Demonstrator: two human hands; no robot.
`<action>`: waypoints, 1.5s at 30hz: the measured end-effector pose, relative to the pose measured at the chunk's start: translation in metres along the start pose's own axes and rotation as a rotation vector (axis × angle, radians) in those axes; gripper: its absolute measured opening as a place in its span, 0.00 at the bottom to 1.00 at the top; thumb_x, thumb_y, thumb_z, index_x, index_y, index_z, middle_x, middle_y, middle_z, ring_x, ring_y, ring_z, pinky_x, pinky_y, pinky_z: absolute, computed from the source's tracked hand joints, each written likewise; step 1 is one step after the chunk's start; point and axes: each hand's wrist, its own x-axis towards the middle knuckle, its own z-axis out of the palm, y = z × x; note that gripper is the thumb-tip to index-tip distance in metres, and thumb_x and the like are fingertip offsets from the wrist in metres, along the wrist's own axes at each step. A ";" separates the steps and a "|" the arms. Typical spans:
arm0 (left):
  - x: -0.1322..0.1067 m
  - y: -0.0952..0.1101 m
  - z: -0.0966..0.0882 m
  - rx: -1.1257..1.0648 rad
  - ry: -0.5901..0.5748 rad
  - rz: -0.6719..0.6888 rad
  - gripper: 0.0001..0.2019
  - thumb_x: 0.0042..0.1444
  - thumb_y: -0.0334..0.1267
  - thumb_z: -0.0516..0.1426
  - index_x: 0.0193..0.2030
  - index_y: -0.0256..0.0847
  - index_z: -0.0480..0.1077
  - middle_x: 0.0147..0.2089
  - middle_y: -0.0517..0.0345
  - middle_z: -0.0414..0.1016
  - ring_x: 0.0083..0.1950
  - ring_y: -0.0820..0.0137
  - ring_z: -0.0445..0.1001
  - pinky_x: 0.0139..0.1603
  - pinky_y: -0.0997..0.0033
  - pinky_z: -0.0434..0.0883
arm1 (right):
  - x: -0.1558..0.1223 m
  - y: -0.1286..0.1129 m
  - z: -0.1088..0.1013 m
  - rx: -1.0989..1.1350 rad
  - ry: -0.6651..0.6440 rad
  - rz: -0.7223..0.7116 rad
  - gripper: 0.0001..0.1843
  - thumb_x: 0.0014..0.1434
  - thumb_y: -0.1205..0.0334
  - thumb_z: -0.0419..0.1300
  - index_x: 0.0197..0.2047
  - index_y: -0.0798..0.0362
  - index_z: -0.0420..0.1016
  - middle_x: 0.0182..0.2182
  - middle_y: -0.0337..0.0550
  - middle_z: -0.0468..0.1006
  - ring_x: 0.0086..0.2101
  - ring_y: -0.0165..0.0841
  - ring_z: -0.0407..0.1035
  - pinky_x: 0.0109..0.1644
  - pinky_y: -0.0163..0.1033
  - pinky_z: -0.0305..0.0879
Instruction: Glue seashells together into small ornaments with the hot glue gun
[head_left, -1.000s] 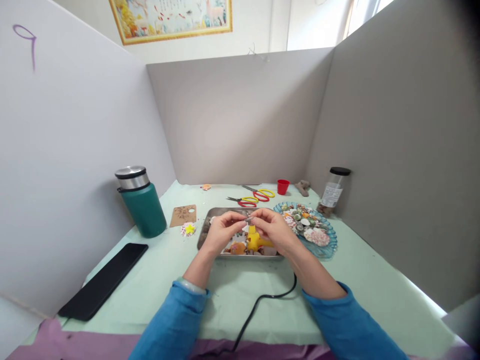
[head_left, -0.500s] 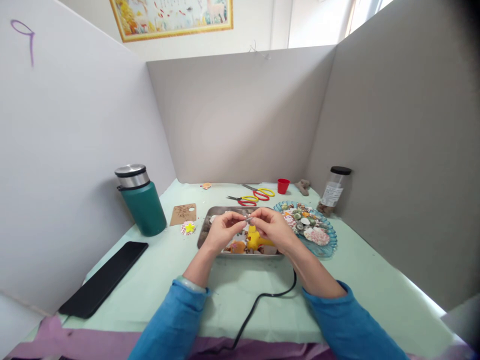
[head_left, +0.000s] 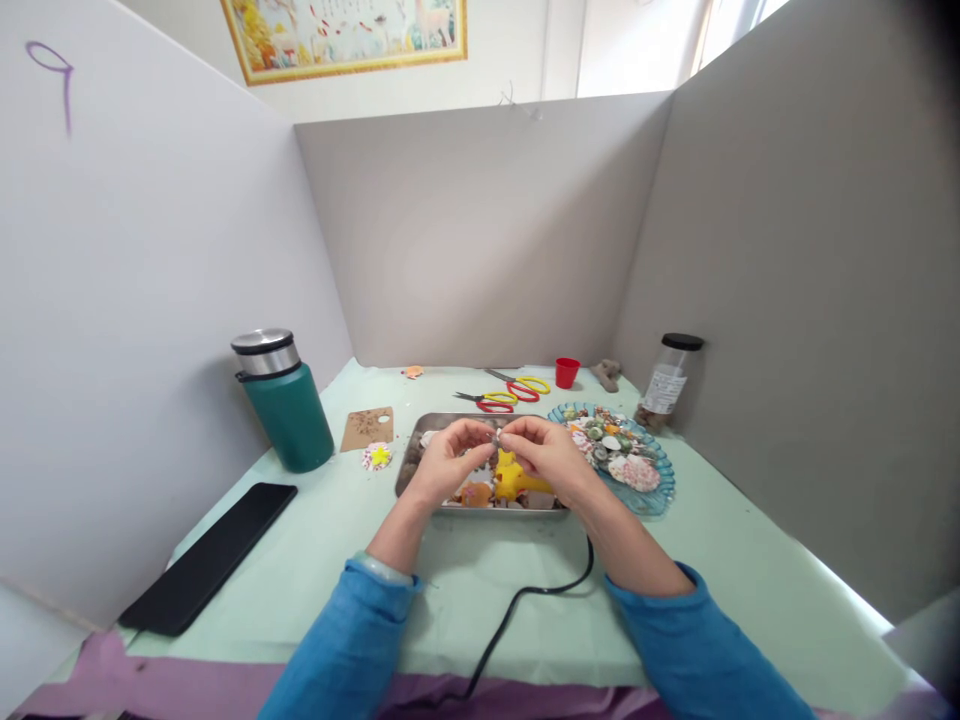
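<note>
My left hand (head_left: 450, 462) and my right hand (head_left: 549, 458) meet fingertip to fingertip above a metal tray (head_left: 480, 513). Between the fingertips is a tiny pale-and-grey piece (head_left: 497, 437), too small to name; the fingers of both hands are closed in a pinch around it. Beneath my right hand, a yellow glue gun (head_left: 511, 478) lies in the tray, partly covered by that hand. An orange piece (head_left: 475, 494) and several shells and stones sit in the tray around it, some hidden by my hands.
On the right stand a blue glass plate (head_left: 666, 490) of shells and a black-lidded jar (head_left: 666, 385). Scissors (head_left: 499, 400) and a red cup (head_left: 567, 373) lie behind the tray. A green bottle (head_left: 289, 415), cardboard (head_left: 367, 428) and black slab (head_left: 210, 558) occupy the left. A black cord (head_left: 517, 597) runs frontward.
The small piece between my fingertips has turned, showing a paler side. My left fingertips have parted slightly from my right ones. The tray and things around it stay put.
</note>
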 end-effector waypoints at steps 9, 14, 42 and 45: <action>0.001 -0.002 0.000 -0.109 0.075 -0.050 0.15 0.43 0.41 0.65 0.36 0.36 0.70 0.31 0.57 0.74 0.31 0.73 0.71 0.35 0.72 0.67 | -0.003 -0.007 0.005 0.020 -0.031 -0.051 0.12 0.46 0.58 0.64 0.34 0.54 0.71 0.26 0.35 0.70 0.19 0.22 0.57 0.22 0.31 0.53; 0.000 0.000 0.001 -0.093 0.054 -0.043 0.15 0.44 0.41 0.65 0.35 0.36 0.69 0.31 0.58 0.72 0.32 0.73 0.71 0.37 0.71 0.68 | 0.000 -0.002 0.006 -0.051 0.000 -0.094 0.10 0.47 0.59 0.62 0.33 0.55 0.72 0.25 0.35 0.71 0.20 0.23 0.58 0.23 0.31 0.54; 0.006 -0.012 -0.005 -0.202 0.227 -0.052 0.13 0.40 0.38 0.66 0.35 0.37 0.76 0.34 0.55 0.78 0.34 0.72 0.73 0.40 0.72 0.67 | -0.009 -0.003 0.018 -0.484 0.123 -0.282 0.10 0.52 0.55 0.60 0.33 0.52 0.70 0.29 0.38 0.76 0.25 0.28 0.65 0.29 0.34 0.60; 0.006 -0.014 -0.005 -0.189 0.227 -0.071 0.12 0.40 0.38 0.66 0.34 0.37 0.76 0.34 0.55 0.78 0.34 0.72 0.72 0.39 0.72 0.67 | -0.011 -0.003 0.021 -0.535 0.127 -0.305 0.07 0.54 0.57 0.58 0.34 0.52 0.70 0.27 0.38 0.75 0.24 0.28 0.65 0.29 0.34 0.60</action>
